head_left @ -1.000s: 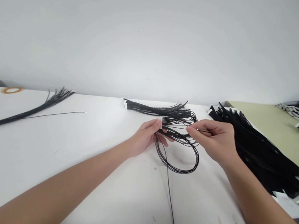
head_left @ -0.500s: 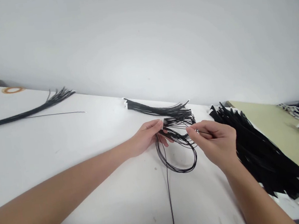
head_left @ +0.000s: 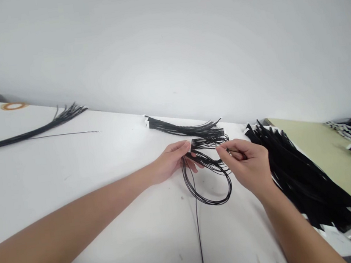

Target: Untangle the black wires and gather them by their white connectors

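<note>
Near the middle of the table, my left hand (head_left: 178, 156) is closed on a white connector (head_left: 189, 147) with many thin black wires running out of it. These wires form a wire harness (head_left: 218, 202) whose loops hang below the fingers. One loose strand falls straight down to the table's front edge. My right hand (head_left: 246, 161) pinches a thin black wire just right of the connector, thumb against forefinger. The wire's end inside that pinch is partly hidden by the fingers.
Behind my hands lies a bundle of black wires (head_left: 178, 127) with white ends. A longer wire bundle (head_left: 35, 132) and an orange tape ring (head_left: 14, 106) are at the left. Black harnesses (head_left: 309, 179) are piled at the right, beside a pale yellow board (head_left: 317, 139). A wall (head_left: 166, 56) borders the back.
My right hand has moved slightly left, closer to the connector, still pinching the wire. My left hand keeps its hold and has hardly moved.
</note>
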Action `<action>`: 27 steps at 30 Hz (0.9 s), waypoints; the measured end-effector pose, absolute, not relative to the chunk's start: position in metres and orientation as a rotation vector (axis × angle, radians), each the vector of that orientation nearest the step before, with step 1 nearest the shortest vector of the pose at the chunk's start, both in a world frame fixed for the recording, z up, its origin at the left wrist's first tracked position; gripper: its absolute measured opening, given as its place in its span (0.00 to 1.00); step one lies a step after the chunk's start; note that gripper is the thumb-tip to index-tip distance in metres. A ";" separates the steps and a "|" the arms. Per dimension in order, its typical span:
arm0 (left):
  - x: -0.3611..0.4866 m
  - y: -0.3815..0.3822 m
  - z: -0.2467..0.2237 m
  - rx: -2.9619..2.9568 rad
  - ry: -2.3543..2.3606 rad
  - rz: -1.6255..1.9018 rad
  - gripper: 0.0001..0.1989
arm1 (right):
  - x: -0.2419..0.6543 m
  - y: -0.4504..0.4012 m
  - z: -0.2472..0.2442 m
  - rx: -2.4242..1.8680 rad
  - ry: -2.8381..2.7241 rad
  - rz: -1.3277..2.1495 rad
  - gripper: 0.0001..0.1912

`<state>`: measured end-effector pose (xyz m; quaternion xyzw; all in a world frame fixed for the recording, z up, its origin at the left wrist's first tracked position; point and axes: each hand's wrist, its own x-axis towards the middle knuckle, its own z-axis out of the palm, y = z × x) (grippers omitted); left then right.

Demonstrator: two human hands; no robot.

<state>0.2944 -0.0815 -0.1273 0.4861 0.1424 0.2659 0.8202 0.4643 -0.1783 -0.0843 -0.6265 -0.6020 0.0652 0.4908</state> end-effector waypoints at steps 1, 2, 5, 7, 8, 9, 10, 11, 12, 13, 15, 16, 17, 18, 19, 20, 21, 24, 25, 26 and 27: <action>0.295 -0.081 -0.127 1.032 0.306 0.567 0.17 | 0.465 -0.178 -0.085 -1.528 -1.469 0.168 0.06; 0.295 -0.081 -0.128 1.029 0.308 0.569 0.17 | 0.465 -0.177 -0.085 -1.531 -1.480 0.170 0.07; 0.295 -0.080 -0.129 1.017 0.318 0.569 0.18 | 0.468 -0.176 -0.086 -1.511 -1.613 0.108 0.06; 0.296 -0.080 -0.130 1.019 0.310 0.559 0.18 | 0.469 -0.175 -0.088 -1.465 -1.751 0.036 0.05; 0.296 -0.081 -0.130 1.022 0.303 0.554 0.17 | 0.470 -0.174 -0.088 -1.437 -1.810 0.016 0.04; 0.296 -0.081 -0.130 1.024 0.298 0.553 0.17 | 0.470 -0.174 -0.090 -1.410 -1.851 0.011 0.04; 0.296 -0.081 -0.130 1.027 0.297 0.553 0.17 | 0.469 -0.173 -0.091 -1.386 -1.872 0.017 0.04; 0.296 -0.082 -0.130 1.029 0.300 0.551 0.17 | 0.468 -0.173 -0.093 -1.369 -1.881 0.026 0.04; 0.296 -0.082 -0.129 1.031 0.306 0.546 0.17 | 0.467 -0.173 -0.094 -1.356 -1.882 0.029 0.04; 0.295 -0.082 -0.128 1.034 0.312 0.542 0.17 | 0.466 -0.172 -0.096 -1.347 -1.880 0.024 0.04; 0.295 -0.083 -0.127 1.044 0.319 0.527 0.17 | 0.463 -0.172 -0.099 -1.335 -1.871 0.007 0.04; 0.294 -0.083 -0.127 1.048 0.320 0.518 0.17 | 0.462 -0.172 -0.100 -1.329 -1.866 0.003 0.05; 0.294 -0.083 -0.127 1.050 0.320 0.514 0.17 | 0.461 -0.171 -0.101 -1.321 -1.859 0.001 0.05; 0.294 -0.082 -0.127 1.049 0.316 0.510 0.17 | 0.461 -0.171 -0.102 -1.312 -1.852 -0.001 0.05; 0.294 -0.082 -0.127 1.048 0.312 0.507 0.17 | 0.460 -0.171 -0.103 -1.305 -1.848 -0.003 0.05; 0.294 -0.082 -0.127 1.047 0.308 0.504 0.17 | 0.460 -0.171 -0.104 -1.300 -1.845 -0.007 0.05; 0.294 -0.082 -0.127 1.044 0.306 0.504 0.16 | 0.460 -0.171 -0.104 -1.296 -1.842 -0.013 0.05; 0.294 -0.082 -0.127 1.036 0.302 0.501 0.16 | 0.459 -0.171 -0.106 -1.287 -1.836 -0.033 0.05; 0.294 -0.082 -0.127 1.035 0.299 0.500 0.16 | 0.459 -0.171 -0.106 -1.284 -1.834 -0.038 0.05; 0.294 -0.081 -0.127 1.033 0.294 0.499 0.16 | 0.458 -0.171 -0.107 -1.281 -1.833 -0.042 0.05; 0.294 -0.081 -0.128 1.032 0.288 0.498 0.16 | 0.458 -0.171 -0.107 -1.278 -1.831 -0.046 0.05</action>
